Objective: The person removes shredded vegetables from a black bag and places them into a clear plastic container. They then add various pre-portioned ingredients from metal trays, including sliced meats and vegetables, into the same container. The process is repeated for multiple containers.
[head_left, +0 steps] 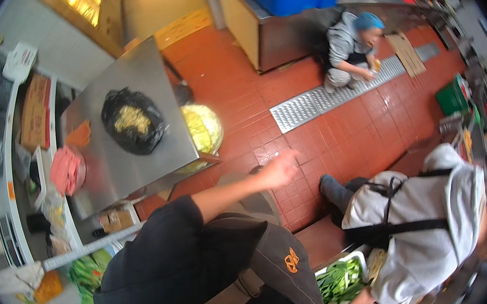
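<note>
My left hand (281,168) is held out over the red tiled floor, slightly blurred, with a finger stretched out and nothing visible in it. At the lower edge, a bare forearm that looks like mine ends in my right hand (363,298), beside a white tray (362,257) of chopped green leafy vegetables (341,282). Its fingers are too small and partly hidden to show a grip. A co-worker's pale sleeve comes close to that hand. The brown apron (274,262) I wear covers part of the view.
A steel table (158,89) at the left bears a black bag (115,136) with yellowish bits and a pink bundle (67,170). Cabbages (203,127) stand beside it. A co-worker (418,210) stands close on my right; another person (349,50) squats by a metal drain cover (305,109).
</note>
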### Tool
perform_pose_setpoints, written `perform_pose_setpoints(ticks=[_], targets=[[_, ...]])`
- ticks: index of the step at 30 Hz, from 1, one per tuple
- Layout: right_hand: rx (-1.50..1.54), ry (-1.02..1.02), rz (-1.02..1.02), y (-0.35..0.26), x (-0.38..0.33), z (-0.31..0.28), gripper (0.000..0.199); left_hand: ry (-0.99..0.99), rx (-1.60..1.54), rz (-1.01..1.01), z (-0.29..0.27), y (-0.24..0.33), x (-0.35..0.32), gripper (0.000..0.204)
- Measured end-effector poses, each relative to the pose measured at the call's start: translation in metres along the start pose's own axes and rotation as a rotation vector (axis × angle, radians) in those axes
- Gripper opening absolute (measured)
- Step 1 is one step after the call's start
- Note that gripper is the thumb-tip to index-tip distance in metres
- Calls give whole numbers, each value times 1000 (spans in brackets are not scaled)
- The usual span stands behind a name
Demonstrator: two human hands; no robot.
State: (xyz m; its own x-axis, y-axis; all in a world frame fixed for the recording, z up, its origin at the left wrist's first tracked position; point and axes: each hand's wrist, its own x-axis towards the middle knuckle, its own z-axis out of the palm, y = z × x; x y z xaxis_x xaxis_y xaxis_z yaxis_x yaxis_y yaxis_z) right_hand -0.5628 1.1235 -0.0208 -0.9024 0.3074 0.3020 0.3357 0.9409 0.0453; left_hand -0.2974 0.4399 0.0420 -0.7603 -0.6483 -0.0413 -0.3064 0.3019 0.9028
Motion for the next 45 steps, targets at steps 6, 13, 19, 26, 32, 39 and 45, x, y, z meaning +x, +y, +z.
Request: perform_pose_setpoints(ticks=[6,13,19,26,32,39,45], targets=[[-403,-32,-628,-10,-23,7,36,800,684,-460,-216,-88,-62,82],[-445,-606,-915,-152,-83,-92,30,413,1085,-772,-343,-163,-147,36],[-543,-889,-1012,-228,-97,-151,27,971,1191,-600,-497,-195,-153,12],[-700,-961,-1538,-374,-145,-172,23,707,879,-711,-609,-331,-157,47],[207,-1025,-1251,-484,-213,-205,23,784,526,-560,-588,-369,-157,22],[-79,-1100,-1312,-543,-233,-198,24,689,460,-170,-512,-138,-20,20],[204,-1125,-1206,-602,-193,-184,28,399,387,56,-392,25,119,21]])
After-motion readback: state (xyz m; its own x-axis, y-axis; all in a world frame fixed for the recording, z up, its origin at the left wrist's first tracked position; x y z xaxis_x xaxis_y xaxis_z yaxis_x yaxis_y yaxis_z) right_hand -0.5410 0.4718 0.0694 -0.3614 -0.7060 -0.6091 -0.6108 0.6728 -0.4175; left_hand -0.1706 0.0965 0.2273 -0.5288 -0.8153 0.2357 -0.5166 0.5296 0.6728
